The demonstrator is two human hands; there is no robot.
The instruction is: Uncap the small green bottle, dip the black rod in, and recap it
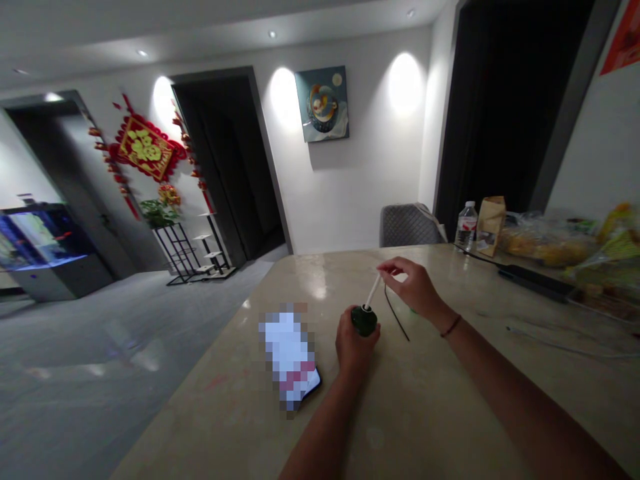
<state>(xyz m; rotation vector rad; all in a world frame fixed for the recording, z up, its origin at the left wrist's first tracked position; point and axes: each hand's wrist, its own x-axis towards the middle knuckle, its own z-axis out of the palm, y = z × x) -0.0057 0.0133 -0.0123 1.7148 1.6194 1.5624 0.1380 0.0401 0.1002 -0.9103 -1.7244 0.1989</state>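
Observation:
My left hand (353, 343) is wrapped round a small dark green round container (365, 321) above the table. From the opening in its top a thin white stick (373, 291) rises at a slant. The fingertips of my right hand (407, 283) pinch the upper end of this stick. A thin dark strip (397, 317) lies on the table just right of the container. Under my right hand a bit of something green (413, 310) shows, mostly hidden. To the left of my left hand lies a phone (313, 381), its screen blurred out.
The stone-topped table (240, 387) carries a water bottle (467, 227), a paper bag (491, 225), a black case (537, 282), a pale cable (560, 343) and plastic bags of food (550, 243) at the right. A grey chair (413, 225) stands beyond the far edge.

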